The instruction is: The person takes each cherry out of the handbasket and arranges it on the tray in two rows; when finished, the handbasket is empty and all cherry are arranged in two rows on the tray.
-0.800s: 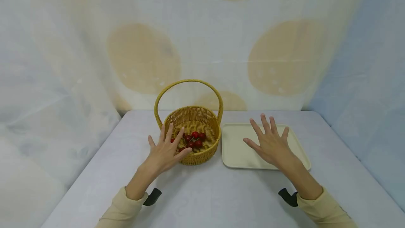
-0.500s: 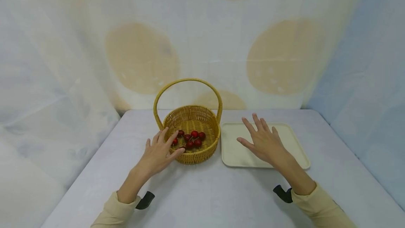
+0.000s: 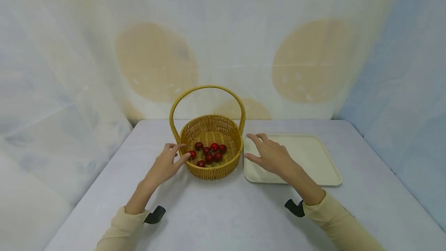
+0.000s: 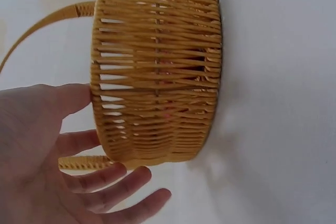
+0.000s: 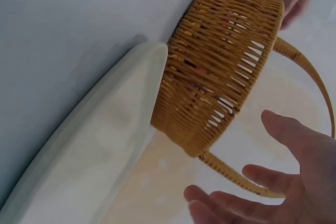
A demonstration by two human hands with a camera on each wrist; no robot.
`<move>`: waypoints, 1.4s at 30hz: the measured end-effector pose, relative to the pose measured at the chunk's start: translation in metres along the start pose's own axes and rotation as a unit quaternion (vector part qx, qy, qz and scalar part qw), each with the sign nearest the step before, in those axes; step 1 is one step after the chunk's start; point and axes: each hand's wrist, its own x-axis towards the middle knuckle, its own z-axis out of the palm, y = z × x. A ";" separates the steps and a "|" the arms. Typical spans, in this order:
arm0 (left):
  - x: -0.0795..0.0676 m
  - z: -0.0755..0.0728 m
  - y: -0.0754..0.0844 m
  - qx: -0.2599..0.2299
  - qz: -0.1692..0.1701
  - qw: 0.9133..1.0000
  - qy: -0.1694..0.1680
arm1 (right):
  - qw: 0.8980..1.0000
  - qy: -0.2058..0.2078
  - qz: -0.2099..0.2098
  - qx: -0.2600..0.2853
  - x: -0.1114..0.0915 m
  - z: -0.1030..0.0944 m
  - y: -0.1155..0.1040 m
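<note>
A round yellow wicker basket (image 3: pixel 213 171) with a tall arched handle stands on the table, several dark red cherries (image 3: pixel 209 158) lying inside it. At its left rim is my left hand (image 3: pixel 166 164), thumb and index fingertips right at the edge; in the left wrist view the other fingers (image 4: pixel 121 190) spread loosely beside the wicker wall. My right hand (image 3: pixel 273 157) hovers over the left part of a cream tray (image 3: pixel 310 158), its thumb and fingers apart and pointing toward the basket. Nothing lies between the right fingers in the right wrist view.
The tray sits just right of the basket, their edges close together. A white cloth covers the table (image 3: pixel 223 216). Patterned curtains (image 3: pixel 237 49) hang behind and on both sides. A black wrist mount (image 3: pixel 155 215) shows under the left sleeve, another below the right one.
My right hand has moved left across the tray toward the basket. The left hand has drawn back from over the cherries to the left rim, and both hands' spread fingers have drawn together.
</note>
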 end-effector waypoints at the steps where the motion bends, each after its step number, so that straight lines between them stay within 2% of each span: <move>1: 0.002 0.001 -0.003 -0.013 -0.005 1.000 -0.002 | 1.000 -0.001 -0.003 0.000 0.002 0.001 -0.002; 5: 0.009 0.003 -0.013 -0.073 -0.012 0.997 -0.002 | 1.000 -0.001 -0.017 0.005 0.012 0.004 -0.009; 8: 0.011 0.005 -0.017 -0.125 -0.018 0.992 -0.007 | 1.000 -0.001 -0.029 0.010 0.020 0.008 -0.013; 14: 0.016 0.006 -0.021 -0.219 -0.045 0.974 -0.027 | 0.998 -0.006 -0.047 0.038 0.035 0.013 -0.021; 22: 0.017 0.006 -0.025 -0.306 -0.065 0.948 -0.055 | 0.994 -0.007 -0.058 0.087 0.058 0.020 -0.031; 28: 0.016 0.008 -0.028 -0.334 -0.058 0.939 -0.060 | 0.992 -0.016 -0.062 0.112 0.075 0.025 -0.037; 34: 0.017 0.011 -0.028 -0.342 -0.056 0.936 -0.062 | 0.987 -0.028 -0.083 0.137 0.089 0.031 -0.038; 42: 0.015 0.011 -0.023 -0.344 -0.056 0.935 -0.064 | 0.982 -0.064 -0.080 0.158 0.104 0.048 -0.037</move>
